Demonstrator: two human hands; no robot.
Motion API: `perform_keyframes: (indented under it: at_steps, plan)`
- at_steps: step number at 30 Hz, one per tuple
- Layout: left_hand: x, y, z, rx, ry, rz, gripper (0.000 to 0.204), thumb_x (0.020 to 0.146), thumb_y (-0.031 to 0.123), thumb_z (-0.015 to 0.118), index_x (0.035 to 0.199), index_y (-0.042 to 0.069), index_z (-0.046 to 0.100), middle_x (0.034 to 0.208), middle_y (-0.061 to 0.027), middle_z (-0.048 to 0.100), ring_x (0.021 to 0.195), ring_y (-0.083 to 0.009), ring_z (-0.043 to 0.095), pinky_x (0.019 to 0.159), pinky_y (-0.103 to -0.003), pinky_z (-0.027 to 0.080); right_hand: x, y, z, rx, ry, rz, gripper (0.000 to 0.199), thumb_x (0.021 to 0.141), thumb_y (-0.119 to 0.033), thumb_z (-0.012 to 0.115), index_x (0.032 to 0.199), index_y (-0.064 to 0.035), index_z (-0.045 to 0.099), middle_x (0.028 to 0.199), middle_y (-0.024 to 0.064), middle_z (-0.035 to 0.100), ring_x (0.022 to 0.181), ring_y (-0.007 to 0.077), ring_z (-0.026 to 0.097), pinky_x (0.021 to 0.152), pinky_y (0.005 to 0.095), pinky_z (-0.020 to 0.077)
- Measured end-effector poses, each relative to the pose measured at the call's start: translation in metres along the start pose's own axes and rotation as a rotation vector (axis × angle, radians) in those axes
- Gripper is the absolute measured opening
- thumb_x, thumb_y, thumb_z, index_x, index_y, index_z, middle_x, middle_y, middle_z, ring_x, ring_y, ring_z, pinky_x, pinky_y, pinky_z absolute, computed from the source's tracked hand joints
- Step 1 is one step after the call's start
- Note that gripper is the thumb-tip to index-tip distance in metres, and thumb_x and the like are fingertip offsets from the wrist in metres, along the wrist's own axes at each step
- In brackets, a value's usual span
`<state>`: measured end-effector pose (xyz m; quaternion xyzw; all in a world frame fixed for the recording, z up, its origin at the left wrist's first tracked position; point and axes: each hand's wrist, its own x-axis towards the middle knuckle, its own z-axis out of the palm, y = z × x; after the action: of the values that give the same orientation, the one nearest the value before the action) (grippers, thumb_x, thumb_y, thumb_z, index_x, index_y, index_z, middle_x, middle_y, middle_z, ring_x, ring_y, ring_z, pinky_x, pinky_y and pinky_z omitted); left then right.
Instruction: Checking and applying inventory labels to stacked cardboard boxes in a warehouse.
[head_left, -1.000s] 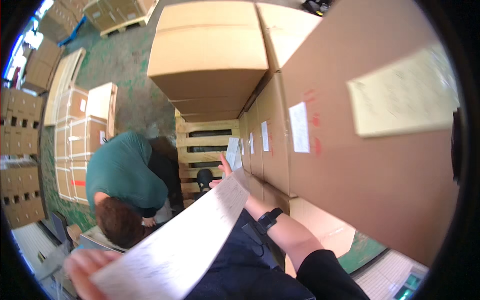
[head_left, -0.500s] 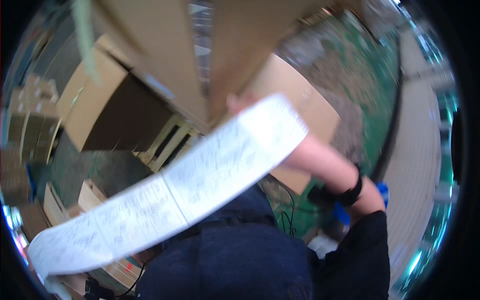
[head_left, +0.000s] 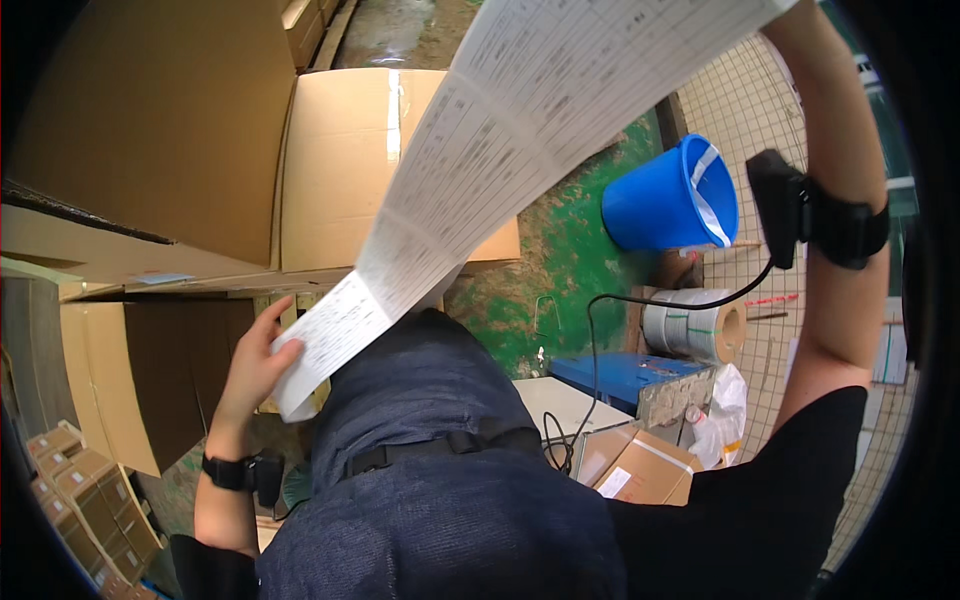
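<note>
A long white strip of printed labels (head_left: 470,150), joined end to end, stretches diagonally from the lower left up to the top right. At its lower end my left hand (head_left: 250,365) has the thumb over the strip's edge, with the index finger extended beside it; the other fingers are largely hidden. The bottom of the strip curls under below that hand. My right arm is raised high at the right, and my right hand (head_left: 792,25) meets the strip's upper end at the top edge of the view. Its fingers are cut off there.
Large cardboard boxes (head_left: 150,120) stand at the left, and another taped box (head_left: 340,170) is ahead. At the right are a blue bucket (head_left: 655,205), a strapping roll (head_left: 690,325) and a small carton (head_left: 640,465). A black cable (head_left: 595,350) hangs from my right wrist strap.
The strip has swung up and to the right, its far end raised by my right hand. My left hand now shows at its lower end. The view has turned, bringing the blue bucket into clear sight.
</note>
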<state>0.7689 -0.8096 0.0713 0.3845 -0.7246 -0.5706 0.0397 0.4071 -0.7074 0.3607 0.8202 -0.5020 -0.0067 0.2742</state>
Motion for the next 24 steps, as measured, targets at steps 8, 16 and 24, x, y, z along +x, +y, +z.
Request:
perform_keyframes:
  at_steps: [8,16,24]
  plan:
    - [0.072,0.058,0.085,-0.223,-0.28,0.087,0.078,0.076,0.008,0.061,0.138,0.004,0.013,0.08,-0.0089,0.06,0.079,-0.0149,0.058,0.075,-0.028,0.044,0.008,0.022,-0.013,-0.247,-0.019,-0.022,0.04,0.082,-0.018,0.054,0.116,0.002,0.048,0.106,0.014,0.058,0.095,0.0234,0.058,0.075,0.0305,0.048]
    - [0.117,0.09,0.152,-0.471,-0.274,0.147,0.046,0.08,0.004,0.056,0.122,0.0,0.038,0.106,-0.0059,0.056,0.096,-0.0125,0.053,0.083,-0.028,0.043,0.015,0.195,0.046,-0.469,0.08,-0.191,0.038,0.083,-0.019,0.054,0.114,0.0013,0.05,0.102,0.0132,0.06,0.092,0.0232,0.059,0.072,0.0306,0.0491]
    - [0.127,0.112,0.23,-0.53,-0.015,-0.145,0.032,0.081,0.013,0.06,0.108,-0.004,0.054,0.098,-0.0054,0.061,0.088,-0.0103,0.056,0.079,-0.026,0.044,-0.041,0.262,0.151,-0.535,0.302,-0.322,0.036,0.083,-0.019,0.054,0.113,0.0007,0.051,0.099,0.0125,0.061,0.089,0.0231,0.06,0.07,0.0306,0.0501]
